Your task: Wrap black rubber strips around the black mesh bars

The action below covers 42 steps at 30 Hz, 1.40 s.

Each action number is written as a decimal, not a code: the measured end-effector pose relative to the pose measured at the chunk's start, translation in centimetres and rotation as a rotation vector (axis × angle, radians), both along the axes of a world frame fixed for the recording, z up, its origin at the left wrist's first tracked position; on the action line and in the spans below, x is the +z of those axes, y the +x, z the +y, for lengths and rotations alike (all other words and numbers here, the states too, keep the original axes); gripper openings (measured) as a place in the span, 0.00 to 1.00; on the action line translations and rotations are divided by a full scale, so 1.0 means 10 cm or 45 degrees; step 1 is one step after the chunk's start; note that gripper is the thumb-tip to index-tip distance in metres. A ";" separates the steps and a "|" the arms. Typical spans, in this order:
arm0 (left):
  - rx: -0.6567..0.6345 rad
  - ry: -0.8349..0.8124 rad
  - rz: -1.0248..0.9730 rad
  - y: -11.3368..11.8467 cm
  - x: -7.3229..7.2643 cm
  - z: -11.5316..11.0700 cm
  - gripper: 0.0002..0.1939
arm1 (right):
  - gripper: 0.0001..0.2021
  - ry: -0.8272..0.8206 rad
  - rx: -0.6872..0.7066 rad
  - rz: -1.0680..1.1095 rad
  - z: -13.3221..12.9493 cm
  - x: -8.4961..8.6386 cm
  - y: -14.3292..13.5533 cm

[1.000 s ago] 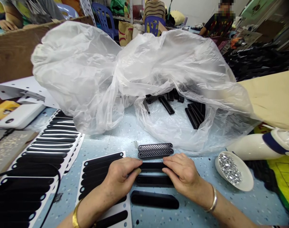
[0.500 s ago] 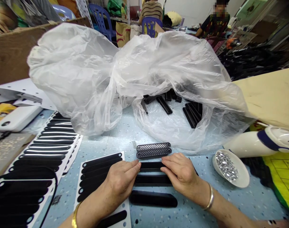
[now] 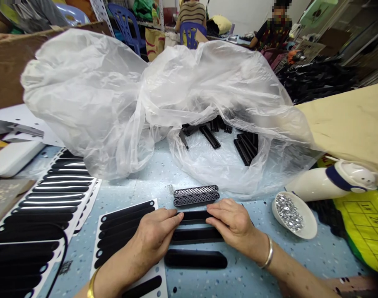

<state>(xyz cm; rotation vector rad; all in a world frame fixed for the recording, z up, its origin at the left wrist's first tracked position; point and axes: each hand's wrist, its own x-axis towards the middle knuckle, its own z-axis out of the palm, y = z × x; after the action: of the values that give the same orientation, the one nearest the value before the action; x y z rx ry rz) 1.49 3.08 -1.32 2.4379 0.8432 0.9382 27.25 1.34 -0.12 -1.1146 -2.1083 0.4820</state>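
Note:
Both of my hands are at a long black strip [image 3: 193, 217] with raised edges, low over the table. My left hand [image 3: 156, 229] closes its fingers and thumb on the left end. My right hand [image 3: 234, 219] does the same at the right end; the fingers hide both tips. Just beyond it lie two black pieces with lattice faces [image 3: 196, 195], side by side. Nearer to me are a second black strip [image 3: 197, 235] and a smooth round-ended one [image 3: 195, 259]. Under my left forearm is a white sheet [image 3: 139, 271] carrying black adhesive-looking strips [image 3: 123, 221].
A big clear plastic bag [image 3: 108, 95] spreads across the back, with black pieces [image 3: 210, 137] in its mouth. On the right are a bowl of shiny bits [image 3: 290, 213] and a white bottle [image 3: 313, 182]. More strip sheets [image 3: 56, 194] and a black cable [image 3: 64, 252] lie left.
The view has shifted slightly, so most things sit a little further left. My hands stay at the two ends of the same black strip, with hardly any movement of the fingers.

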 end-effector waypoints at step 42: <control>0.030 0.202 -0.084 0.00 -0.01 0.06 0.11 | 0.13 -0.098 0.031 0.140 0.01 -0.06 0.19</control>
<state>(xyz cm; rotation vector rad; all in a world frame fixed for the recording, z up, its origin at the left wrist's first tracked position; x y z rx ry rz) 1.49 3.71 -1.40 2.5183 0.8039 1.1276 29.17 1.49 -0.72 -1.0813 -2.0244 0.6266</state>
